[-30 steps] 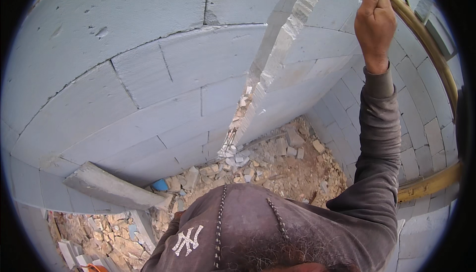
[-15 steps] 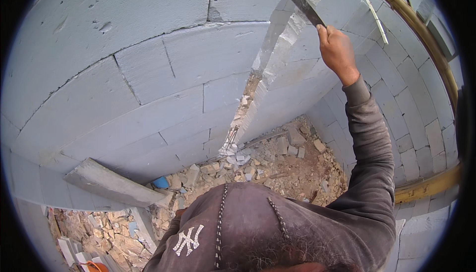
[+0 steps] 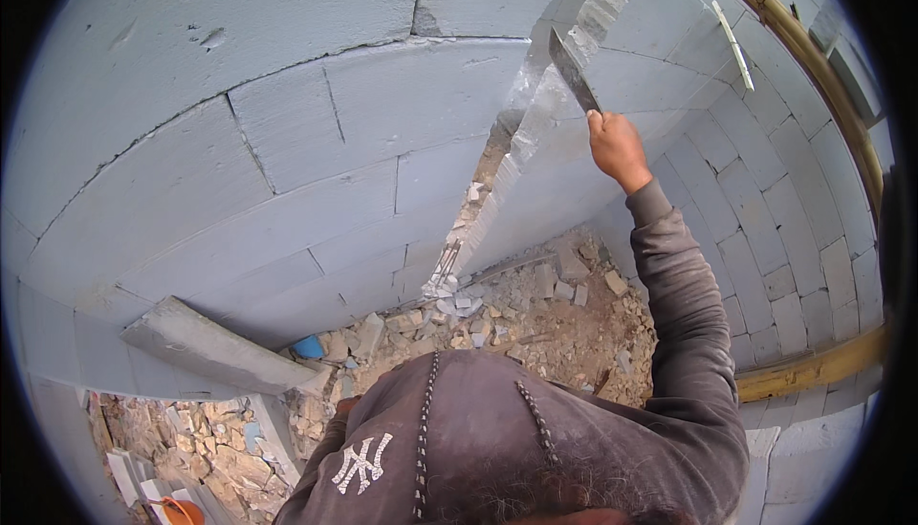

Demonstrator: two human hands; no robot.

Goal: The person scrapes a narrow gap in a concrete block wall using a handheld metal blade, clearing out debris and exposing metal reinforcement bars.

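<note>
A machete [image 3: 574, 72] with a dark, broad blade is gripped by its handle in my right hand [image 3: 619, 150]. Its blade slants up and to the left, against or just before the rough edge of a vertical channel [image 3: 501, 138] cut in the grey block wall [image 3: 335, 114]. Whether the blade touches the wall is hard to make out. Down at the channel's foot, thin rods [image 3: 447, 259] and white chips show. Of my left hand [image 3: 348, 404] only a small bit appears beside my body at the lower left; its fingers are hidden.
Rubble [image 3: 545, 334] and broken block cover the ground below. A concrete slab [image 3: 215, 348] leans at the left, with a blue object [image 3: 309, 350] by its end. A bamboo pole [image 3: 813, 61] curves along the upper right; a yellowish beam [image 3: 813, 364] lies lower right. An orange container [image 3: 182, 511] stands lower left.
My right hand has come down and a little left with the machete, bringing the blade from the channel's upper part to lower along its edge.
</note>
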